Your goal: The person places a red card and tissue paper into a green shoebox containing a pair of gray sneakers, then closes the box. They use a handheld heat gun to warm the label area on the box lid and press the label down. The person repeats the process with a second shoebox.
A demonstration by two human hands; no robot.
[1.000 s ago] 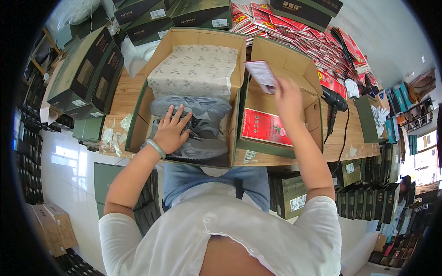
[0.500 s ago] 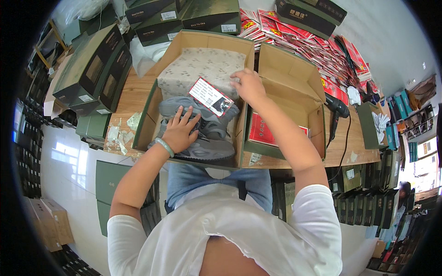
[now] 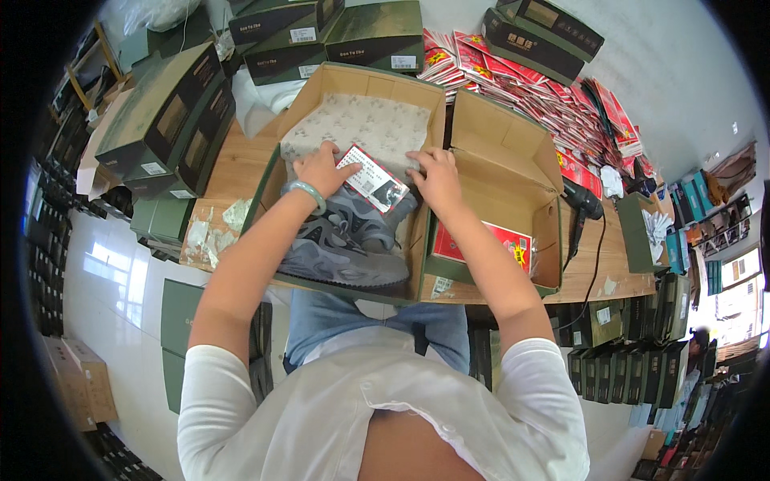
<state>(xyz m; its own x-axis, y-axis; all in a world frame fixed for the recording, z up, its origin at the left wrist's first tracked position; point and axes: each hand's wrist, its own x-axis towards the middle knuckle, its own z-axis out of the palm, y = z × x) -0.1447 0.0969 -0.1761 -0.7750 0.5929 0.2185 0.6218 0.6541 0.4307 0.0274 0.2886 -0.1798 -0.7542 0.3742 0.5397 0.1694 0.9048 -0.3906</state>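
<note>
A pair of grey shoes [image 3: 349,252] lies in an open shoebox [image 3: 415,248] with a dark green outside and a tan inside. Patterned wrapping paper [image 3: 361,120] lines its far part, and a red-edged printed card [image 3: 374,178] rests on top of the shoes. My left hand [image 3: 319,170], a pale bangle at its wrist, is closed on the paper's near edge, its thumb by the card's left corner. Beside the box's right wall, my right hand [image 3: 437,178] pinches the same edge with curled fingers. Fingertips of both hands are partly hidden.
Adjoining on the right is another open box [image 3: 505,180] with red printed packets [image 3: 489,244] inside. A black hair dryer [image 3: 584,204] with a cord lies past it. Red packets [image 3: 513,88] are heaped behind; closed shoeboxes [image 3: 164,120] are stacked left and back.
My left hand has lifted off the shoes and gone away from me to the paper beside the card. My right hand has come slightly nearer along the right wall.
</note>
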